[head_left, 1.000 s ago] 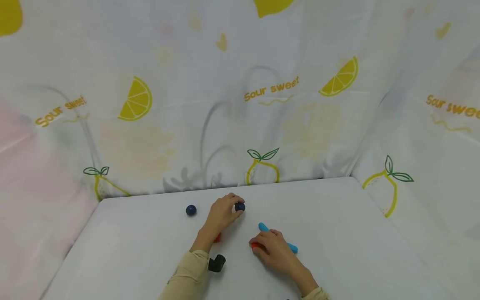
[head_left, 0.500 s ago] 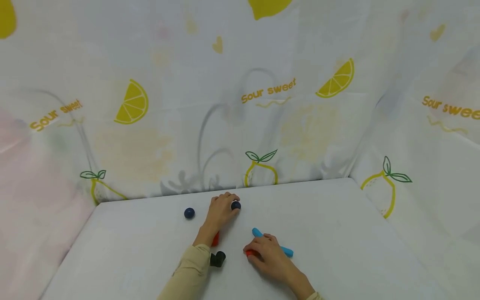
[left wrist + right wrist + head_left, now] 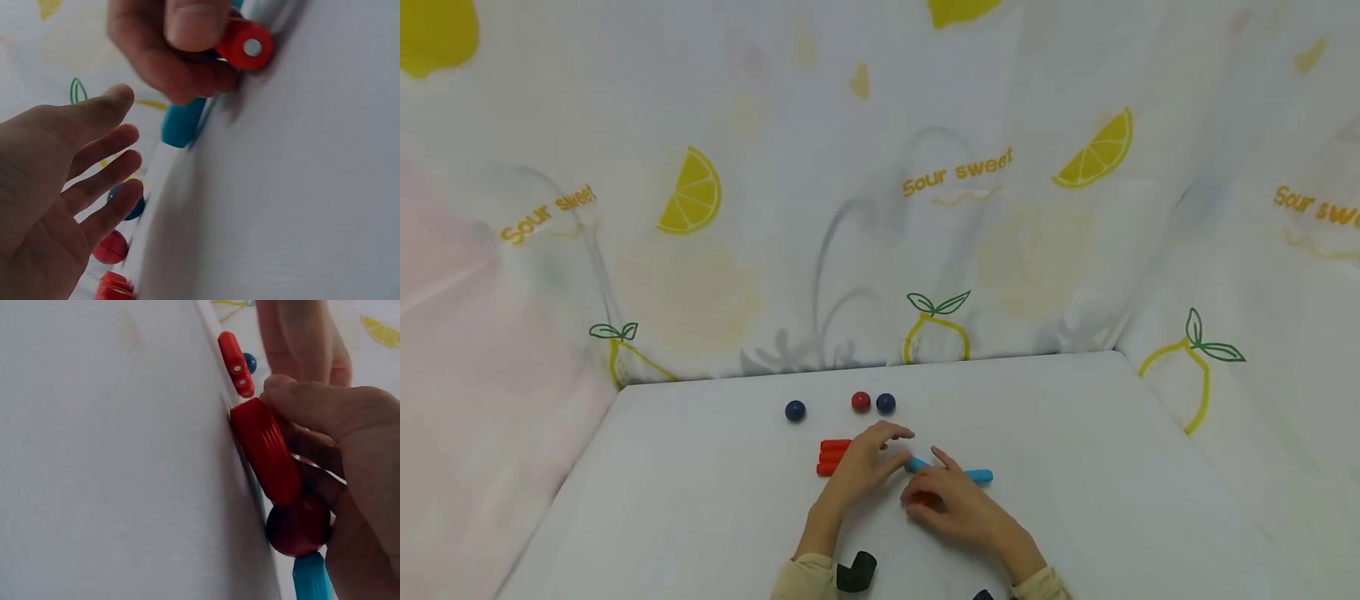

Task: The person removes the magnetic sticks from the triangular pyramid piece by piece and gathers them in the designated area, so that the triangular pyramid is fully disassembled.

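Note:
My right hand (image 3: 955, 504) pinches a red magnetic rod (image 3: 265, 453) between thumb and fingers, low over the white table. A silver magnet shows in the rod's end in the left wrist view. At its other end sits a dark red ball (image 3: 300, 525), and a blue rod (image 3: 311, 578) meets that ball. Parts of blue rod (image 3: 979, 476) show on both sides of my right hand in the head view. My left hand (image 3: 867, 467) holds nothing, its fingers spread and slightly bent, thumb near the blue rod's left end.
Several red rods (image 3: 832, 457) lie side by side left of my left hand. Behind stand a dark blue ball (image 3: 795, 411), a red ball (image 3: 861, 402) and another dark blue ball (image 3: 886, 403). A black elbow-shaped piece (image 3: 859, 572) lies by my left sleeve.
My left hand has let go of the right-hand dark blue ball and come back toward my right hand. The red ball and red rods now show uncovered. My right hand keeps its red rod.

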`<action>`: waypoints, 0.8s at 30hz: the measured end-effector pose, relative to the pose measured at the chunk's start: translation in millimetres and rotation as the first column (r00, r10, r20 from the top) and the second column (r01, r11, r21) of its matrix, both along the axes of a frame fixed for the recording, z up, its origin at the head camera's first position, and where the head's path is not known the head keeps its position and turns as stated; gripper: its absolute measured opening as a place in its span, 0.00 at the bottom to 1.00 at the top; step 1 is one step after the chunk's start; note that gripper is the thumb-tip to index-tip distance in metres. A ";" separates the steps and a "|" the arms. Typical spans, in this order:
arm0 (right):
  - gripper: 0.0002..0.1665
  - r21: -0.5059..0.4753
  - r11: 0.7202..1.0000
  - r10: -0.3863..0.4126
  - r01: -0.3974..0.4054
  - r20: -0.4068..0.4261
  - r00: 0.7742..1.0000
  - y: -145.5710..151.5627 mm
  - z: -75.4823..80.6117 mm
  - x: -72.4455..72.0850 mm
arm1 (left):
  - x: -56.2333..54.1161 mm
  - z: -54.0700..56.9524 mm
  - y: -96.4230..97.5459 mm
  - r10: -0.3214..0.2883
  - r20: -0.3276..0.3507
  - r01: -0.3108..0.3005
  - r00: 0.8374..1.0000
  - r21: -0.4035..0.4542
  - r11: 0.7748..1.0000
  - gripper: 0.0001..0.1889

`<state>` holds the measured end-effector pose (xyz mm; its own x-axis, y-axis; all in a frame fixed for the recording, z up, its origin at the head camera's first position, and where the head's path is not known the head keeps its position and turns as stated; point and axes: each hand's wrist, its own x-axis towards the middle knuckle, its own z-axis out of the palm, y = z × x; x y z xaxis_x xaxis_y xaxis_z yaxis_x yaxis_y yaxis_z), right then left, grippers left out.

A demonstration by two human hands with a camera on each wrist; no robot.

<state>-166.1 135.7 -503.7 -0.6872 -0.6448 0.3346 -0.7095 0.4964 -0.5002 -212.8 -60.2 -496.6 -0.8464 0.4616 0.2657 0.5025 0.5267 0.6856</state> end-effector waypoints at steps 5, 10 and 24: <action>0.01 -0.057 0.998 -0.024 0.016 -0.134 0.991 -0.1 7.7 0.3 | 5.7 -8.8 1.6 -0.094 0.020 0.095 0.995 -0.069 0.993 0.14; 0.03 -0.048 0.998 -0.039 0.036 -0.069 0.997 3.8 18.7 6.2 | 14.1 -7.2 -0.2 -0.076 0.042 0.080 0.996 -0.092 0.993 0.12; 0.05 0.092 0.987 -0.150 0.130 0.270 0.951 43.1 23.5 1.8 | 20.8 -2.3 -6.1 0.001 0.106 0.011 0.994 -0.117 0.993 0.09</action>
<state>-164.3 178.8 -480.2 -0.8311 -0.5508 0.0764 -0.4703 0.6229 -0.6251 -192.1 -66.3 -498.9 -0.8644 0.4885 0.1187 0.4333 0.6043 0.6686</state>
